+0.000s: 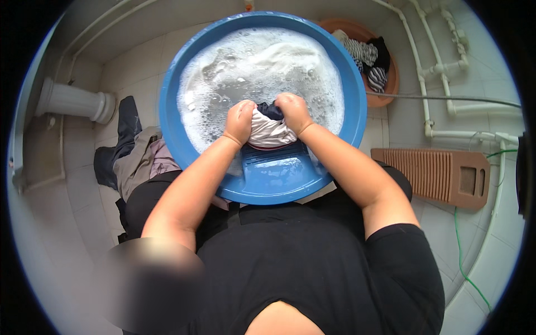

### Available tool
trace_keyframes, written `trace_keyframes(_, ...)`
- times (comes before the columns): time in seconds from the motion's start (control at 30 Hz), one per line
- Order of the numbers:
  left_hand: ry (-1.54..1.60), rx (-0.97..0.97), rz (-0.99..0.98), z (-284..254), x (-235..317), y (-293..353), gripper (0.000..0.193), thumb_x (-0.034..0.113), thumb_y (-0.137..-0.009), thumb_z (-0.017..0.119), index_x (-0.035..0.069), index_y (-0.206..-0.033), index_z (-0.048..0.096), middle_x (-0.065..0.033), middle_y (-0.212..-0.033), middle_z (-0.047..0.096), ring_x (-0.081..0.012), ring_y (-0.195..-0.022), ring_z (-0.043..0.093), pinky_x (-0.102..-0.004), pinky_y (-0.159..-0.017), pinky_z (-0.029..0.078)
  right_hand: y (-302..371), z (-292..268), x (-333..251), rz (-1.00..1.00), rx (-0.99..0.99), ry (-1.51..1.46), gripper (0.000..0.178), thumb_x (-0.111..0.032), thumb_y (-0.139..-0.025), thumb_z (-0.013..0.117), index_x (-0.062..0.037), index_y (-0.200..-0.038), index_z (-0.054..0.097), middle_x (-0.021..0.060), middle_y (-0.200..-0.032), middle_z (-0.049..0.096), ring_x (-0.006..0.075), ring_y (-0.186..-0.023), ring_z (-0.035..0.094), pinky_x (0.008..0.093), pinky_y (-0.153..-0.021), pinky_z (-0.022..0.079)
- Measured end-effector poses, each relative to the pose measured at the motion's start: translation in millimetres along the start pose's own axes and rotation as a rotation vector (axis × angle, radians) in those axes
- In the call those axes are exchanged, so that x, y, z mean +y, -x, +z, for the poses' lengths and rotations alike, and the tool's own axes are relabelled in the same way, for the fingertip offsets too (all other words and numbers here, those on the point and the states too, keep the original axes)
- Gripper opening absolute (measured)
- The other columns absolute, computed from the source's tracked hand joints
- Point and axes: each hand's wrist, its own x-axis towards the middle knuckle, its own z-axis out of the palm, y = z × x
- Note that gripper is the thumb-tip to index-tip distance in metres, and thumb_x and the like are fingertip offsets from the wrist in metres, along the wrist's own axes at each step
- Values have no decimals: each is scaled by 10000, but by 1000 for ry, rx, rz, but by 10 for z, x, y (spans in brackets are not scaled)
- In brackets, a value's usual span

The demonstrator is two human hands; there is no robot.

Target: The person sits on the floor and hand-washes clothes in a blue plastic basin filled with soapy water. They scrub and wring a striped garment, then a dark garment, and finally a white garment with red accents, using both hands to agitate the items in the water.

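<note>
Both hands grip a wet garment (270,132), light striped cloth with a dark navy part, over a blue basin (360,111). My left hand (240,121) is closed on the garment's left side. Opposite it, my right hand (294,114) is closed on the right side near the navy part. The cloth rests at the upper end of the ridged blue washboard slope (277,167) on the basin's near side. Foamy water (223,70) fills the basin beyond, with pale cloth partly under the suds. My fingertips are hidden in the folds.
A brown washboard (441,174) lies to the right of the basin. At the far right, an orange-brown tub (393,84) holds several garments. Dark and grey clothes (137,153) lie on the left floor beside a white pedestal (78,103). White pipes (432,72) run along the right wall.
</note>
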Motion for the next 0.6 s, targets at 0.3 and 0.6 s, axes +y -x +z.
trace_keyframes(0.3, 775, 361, -757, -658, 639, 221, 507, 428, -877, 443, -11, -1125, 497, -169, -1100, 571, -266, -1000, 563, -393, -870, 441, -398, -90, -441, 1146, 85, -954, 506, -512, -881, 420, -55, -999, 603, 178, -1014, 628, 289, -895, 630, 430, -795, 513)
trace_keyframes(0.6, -1036, -184, -416, -728, 636, 519, 707, 457, -784, 583, 115, -1356, 345, -305, -1397, 215, -417, -1226, 350, -435, -963, 376, -342, 819, -759, -195, -121, 513, 543, -286, -720, 653, -185, -1233, 503, 223, -1283, 410, 393, -1161, 401, 437, -981, 340)
